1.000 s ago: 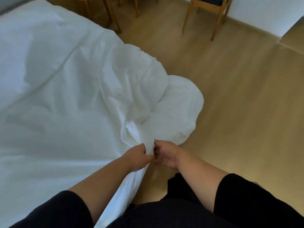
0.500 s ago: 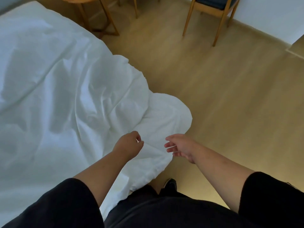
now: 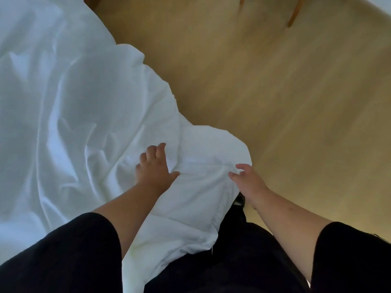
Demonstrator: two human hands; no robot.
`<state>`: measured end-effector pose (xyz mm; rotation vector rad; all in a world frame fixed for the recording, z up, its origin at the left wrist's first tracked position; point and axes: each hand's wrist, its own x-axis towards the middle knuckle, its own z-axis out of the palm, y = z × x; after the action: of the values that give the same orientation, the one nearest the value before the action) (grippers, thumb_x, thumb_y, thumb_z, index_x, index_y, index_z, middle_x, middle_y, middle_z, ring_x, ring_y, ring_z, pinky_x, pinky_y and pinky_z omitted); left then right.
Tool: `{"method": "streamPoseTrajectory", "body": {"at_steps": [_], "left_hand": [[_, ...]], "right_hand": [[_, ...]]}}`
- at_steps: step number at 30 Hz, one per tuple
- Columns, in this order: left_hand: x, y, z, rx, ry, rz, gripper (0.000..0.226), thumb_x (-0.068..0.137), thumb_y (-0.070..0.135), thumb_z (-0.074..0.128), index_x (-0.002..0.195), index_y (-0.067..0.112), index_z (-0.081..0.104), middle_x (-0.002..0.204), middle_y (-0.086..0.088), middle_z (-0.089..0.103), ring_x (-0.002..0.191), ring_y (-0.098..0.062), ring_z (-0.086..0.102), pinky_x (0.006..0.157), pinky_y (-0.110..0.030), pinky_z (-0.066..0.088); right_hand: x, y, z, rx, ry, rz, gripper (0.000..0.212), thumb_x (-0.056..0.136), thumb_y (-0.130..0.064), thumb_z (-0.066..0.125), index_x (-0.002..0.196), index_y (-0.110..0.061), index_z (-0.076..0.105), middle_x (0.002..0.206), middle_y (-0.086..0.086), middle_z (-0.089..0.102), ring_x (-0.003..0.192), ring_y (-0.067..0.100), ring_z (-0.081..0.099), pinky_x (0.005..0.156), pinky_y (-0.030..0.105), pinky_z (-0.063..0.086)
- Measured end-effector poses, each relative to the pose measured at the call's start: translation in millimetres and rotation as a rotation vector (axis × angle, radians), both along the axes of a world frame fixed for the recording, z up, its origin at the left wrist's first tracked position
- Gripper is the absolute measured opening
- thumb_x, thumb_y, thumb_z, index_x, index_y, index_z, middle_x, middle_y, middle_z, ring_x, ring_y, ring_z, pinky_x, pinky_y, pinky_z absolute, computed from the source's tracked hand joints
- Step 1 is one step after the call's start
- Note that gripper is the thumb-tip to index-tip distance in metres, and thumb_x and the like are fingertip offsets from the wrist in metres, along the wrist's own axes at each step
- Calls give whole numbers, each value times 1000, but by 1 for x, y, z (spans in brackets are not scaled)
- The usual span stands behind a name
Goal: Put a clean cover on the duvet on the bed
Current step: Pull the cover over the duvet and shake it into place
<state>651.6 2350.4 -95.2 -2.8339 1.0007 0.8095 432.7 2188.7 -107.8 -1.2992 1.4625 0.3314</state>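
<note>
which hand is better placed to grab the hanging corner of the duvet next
Right, probably. The right hand hovers open at the edge of the corner overhanging the floor; the left hand lies flat further in on the duvet.

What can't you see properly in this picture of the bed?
- Head view: the chair legs are cut off by the top edge.
- The shoe is mostly hidden behind the white cover and the right hand.
- The duvet itself cannot be told apart from the cover.
- The left hand hides whatever lies under its palm.

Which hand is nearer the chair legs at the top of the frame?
Right. The right hand is at the duvet corner, below the chair legs; the left hand lies farther left.
</note>
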Motion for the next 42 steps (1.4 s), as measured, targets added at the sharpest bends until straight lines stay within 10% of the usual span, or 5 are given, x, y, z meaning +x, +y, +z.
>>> {"method": "streamPoseTrajectory", "body": {"at_steps": [11, 20, 26, 33, 42], "left_hand": [[65, -52, -43, -223, 125, 878, 25, 100, 18, 49, 120, 8, 61, 104, -12, 60, 90, -29, 59, 76, -33, 44], [80, -63, 59, -832, 1644, 1232, 63, 76, 63, 75, 128, 33, 53, 110, 13, 50, 91, -3, 41, 118, -28, 25], [89, -41, 118, -895, 1325, 1223, 48, 70, 27, 87, 110, 3, 72, 92, -15, 72, 76, -28, 72, 66, -38, 61], [125, 53, 81, -347, -482, 677, 32, 86, 7, 61, 118, 4, 57, 121, -18, 56, 112, -37, 50, 100, -42, 38], [138, 75, 3, 4, 148, 377, 62, 89, 49, 65, 142, 23, 48, 145, -6, 47, 131, -33, 46, 107, -46, 40]], "right_hand": [[99, -108, -107, -215, 184, 935, 69, 82, -70, 61, 144, -52, 34, 166, 2, 5, 155, 23, 2, 122, 58, 5], [142, -77, 0, 109, -318, 1011, 30, 107, -37, 43, 88, -18, 57, 91, -1, 63, 88, 18, 60, 81, 37, 45], [188, 12, 63, 183, -641, 1001, 30, 108, -34, 42, 115, -14, 63, 118, 6, 68, 109, 21, 60, 96, 34, 45], [237, 75, 18, -40, -522, 948, 18, 101, -33, 45, 90, -27, 58, 96, -2, 66, 102, 21, 60, 97, 41, 44], [201, 56, -2, -387, -631, 627, 29, 94, -14, 58, 121, -8, 65, 127, 6, 63, 122, 20, 56, 108, 31, 41]]}}
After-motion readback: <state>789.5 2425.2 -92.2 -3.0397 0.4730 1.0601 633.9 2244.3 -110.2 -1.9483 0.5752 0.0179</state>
